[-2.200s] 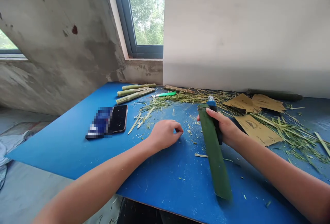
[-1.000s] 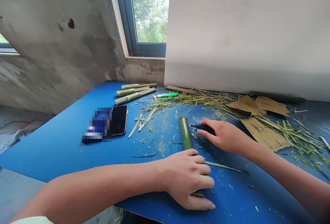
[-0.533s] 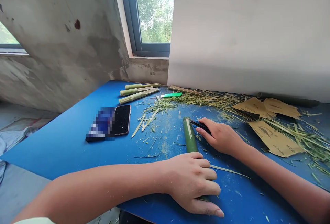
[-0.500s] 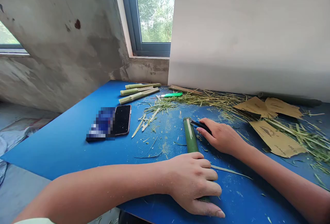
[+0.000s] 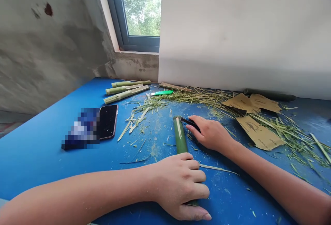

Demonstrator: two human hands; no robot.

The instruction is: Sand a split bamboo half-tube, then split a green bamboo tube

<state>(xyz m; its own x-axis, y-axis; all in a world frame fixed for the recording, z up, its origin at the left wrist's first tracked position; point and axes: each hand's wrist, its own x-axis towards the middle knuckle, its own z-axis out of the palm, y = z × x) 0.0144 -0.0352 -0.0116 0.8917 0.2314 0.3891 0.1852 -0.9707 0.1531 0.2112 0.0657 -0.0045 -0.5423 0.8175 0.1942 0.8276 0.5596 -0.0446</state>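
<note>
A green bamboo tube (image 5: 181, 143) lies on the blue table, pointing away from me, with a pale strip of bared wood near its far end. My left hand (image 5: 183, 185) is wrapped over the tube's near part and hides much of it. In my right hand (image 5: 209, 131) is a knife with a black handle (image 5: 192, 124), pinched between thumb and fingers. Its blade end touches or lies very close to the right side of the tube's far end. A thin peeled bamboo strip (image 5: 219, 168) rests to the right of my left hand.
Several carved bamboo pieces (image 5: 126, 94) lie at the back left, near a green-handled knife (image 5: 162, 93). A phone (image 5: 108, 121) is on the left. Bamboo shavings (image 5: 204, 96) and torn brown cardboard pieces (image 5: 260, 133) spread across the back and right. A dark tube (image 5: 270, 94) lies along the wall.
The camera view has turned a little to the right, so everything sits further left. Both hands keep the same hold, and the knife stays at the tube's far end.
</note>
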